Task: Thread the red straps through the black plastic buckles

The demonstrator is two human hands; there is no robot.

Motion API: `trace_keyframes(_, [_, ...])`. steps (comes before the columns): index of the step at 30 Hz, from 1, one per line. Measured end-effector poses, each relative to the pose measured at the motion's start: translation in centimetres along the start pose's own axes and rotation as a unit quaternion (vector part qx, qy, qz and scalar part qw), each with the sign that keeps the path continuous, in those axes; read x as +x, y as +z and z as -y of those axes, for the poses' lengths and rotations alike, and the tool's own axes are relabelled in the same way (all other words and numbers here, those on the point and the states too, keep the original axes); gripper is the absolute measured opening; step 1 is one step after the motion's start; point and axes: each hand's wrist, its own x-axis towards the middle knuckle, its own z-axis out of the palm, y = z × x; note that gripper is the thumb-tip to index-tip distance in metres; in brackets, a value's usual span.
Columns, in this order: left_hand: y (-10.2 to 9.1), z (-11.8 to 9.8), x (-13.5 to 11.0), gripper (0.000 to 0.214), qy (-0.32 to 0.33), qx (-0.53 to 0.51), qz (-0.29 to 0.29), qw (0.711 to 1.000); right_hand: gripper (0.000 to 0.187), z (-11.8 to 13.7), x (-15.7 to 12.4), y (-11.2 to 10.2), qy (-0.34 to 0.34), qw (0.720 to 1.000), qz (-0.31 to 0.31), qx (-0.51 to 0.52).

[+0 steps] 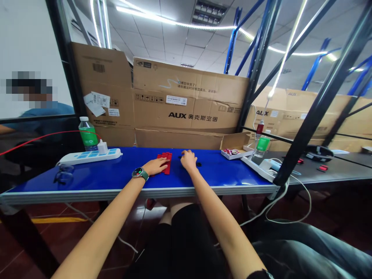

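My left hand [155,166], with a green-strapped watch [139,173] on the wrist, lies with its fingers stretched out against a group of flat red strips [167,167]. These strips lie side by side on the blue tabletop [110,176], their far ends uneven. To the right, my right hand [189,160] rests on the tabletop with its fingers bent down and drawn together. Small black pieces [198,164] show beside it, and a dark bit lies by its fingertips. Whatever is under those fingers is hidden.
A white power strip [91,155] with a charger, a green-labelled bottle [88,133] and glasses [64,175] are on the left. An open carton [236,153] of small red-and-white items stands right, near another power strip [258,170]. Cardboard [188,104] walls the back. A person [46,108] sits left.
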Motion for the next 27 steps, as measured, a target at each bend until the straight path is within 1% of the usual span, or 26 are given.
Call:
trace_keyframes(1, [-0.1,0.1,0.0,0.060,-0.007,-0.002,0.006,1.000,0.049,-0.8,0.2,-0.5,0.019,1.000,0.022,0.009])
trace_keyframes(2, [-0.2,0.3,-0.1,0.061,-0.017,-0.003,0.012,1.000,0.053,-1.6,0.4,-0.9,0.014,0.998,0.055,0.013])
trace_keyframes(4, [-0.3,0.7,-0.1,0.062,-0.037,-0.010,0.022,0.999,0.063,-3.3,0.4,-1.2,-0.022,0.989,0.147,-0.005])
trace_keyframes(5, [-0.3,0.9,-0.1,0.063,-0.045,-0.016,0.021,0.999,0.067,-4.0,0.3,-1.1,-0.035,0.982,0.183,-0.017])
trace_keyframes(6, [-0.3,1.2,-0.1,0.064,-0.049,-0.025,0.013,0.998,0.070,-4.5,0.1,-0.9,-0.046,0.978,0.203,-0.025])
trace_keyframes(7, [-0.3,1.4,-0.1,0.065,-0.051,-0.034,-0.002,0.998,0.071,-4.9,-0.1,-0.6,-0.052,0.977,0.207,-0.030])
trace_keyframes(9, [-0.5,1.7,-0.2,0.066,-0.056,-0.052,-0.033,0.997,0.070,-5.3,-0.3,0.2,-0.058,0.980,0.189,-0.031])
trace_keyframes(11, [-0.7,1.8,-0.4,0.066,-0.053,-0.062,-0.045,0.996,0.066,-5.3,-0.1,0.8,-0.055,0.983,0.171,-0.029])
trace_keyframes(17, [-0.8,0.6,-0.6,0.063,0.029,-0.036,-0.005,0.999,0.059,-4.8,1.2,1.5,-0.040,0.986,0.155,-0.043])
trace_keyframes(19, [-0.6,0.4,-0.5,0.060,0.031,-0.032,0.020,0.999,0.058,-4.6,1.5,1.5,-0.054,0.987,0.146,-0.038])
trace_keyframes(21, [-0.4,0.4,-0.4,0.059,0.025,-0.034,0.039,0.998,0.055,-4.4,1.7,1.4,-0.088,0.983,0.160,-0.029])
trace_keyframes(23, [-0.3,0.6,-0.4,0.059,0.023,-0.032,0.045,0.998,0.054,-4.4,1.9,1.2,-0.116,0.976,0.183,-0.026])
trace_keyframes(25, [-0.3,0.7,-0.4,0.059,0.021,-0.025,0.046,0.998,0.054,-4.5,2.1,1.1,-0.116,0.974,0.194,-0.032])
trace_keyframes(27, [-0.4,0.6,-0.5,0.060,0.018,-0.022,0.046,0.999,0.053,-4.7,2.3,1.1,-0.102,0.976,0.186,-0.042])
